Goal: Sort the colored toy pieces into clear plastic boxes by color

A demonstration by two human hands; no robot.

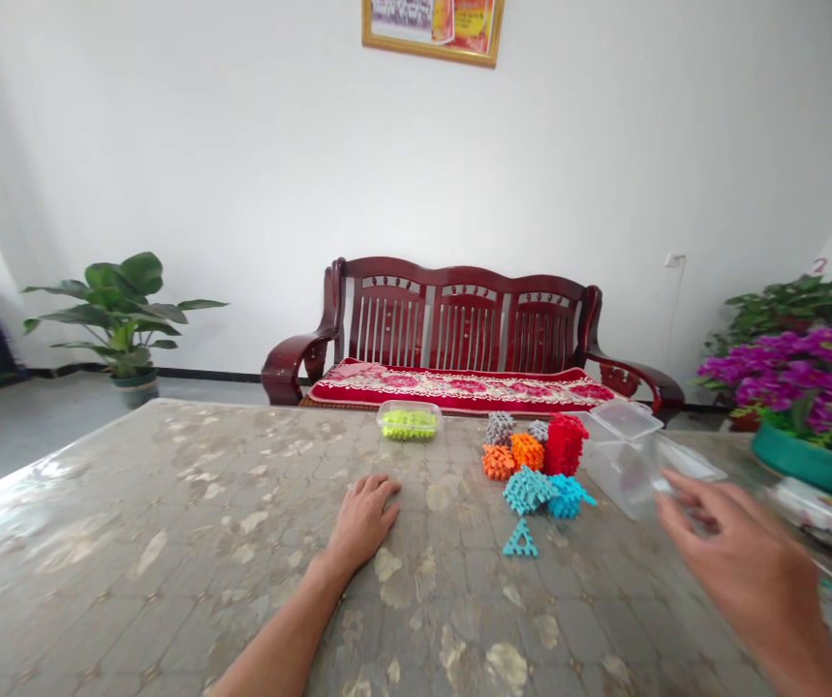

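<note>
My right hand [742,552], slightly blurred, has thumb and forefinger pinched on the edge of a clear plastic box [615,474] at the right of the table. My left hand [366,521] lies on the tabletop, palm down and holding nothing, its fingers loosely bent. Between the hands stand stacks of notched plastic pieces: a red stack [565,443], orange stacks [527,451], grey stacks [500,429], a teal stack [529,490] and a blue stack [567,496]. One teal triangle piece [520,540] lies flat in front of them. Farther back, a clear container [410,409] holds lime-green pieces [408,424].
A patterned cover lies over the table [169,581]. Purple flowers in a teal pot [815,460] stand at the right edge, with assorted items below. Behind the table is a dark red wooden bench [466,310]; a potted plant [132,334] stands at left.
</note>
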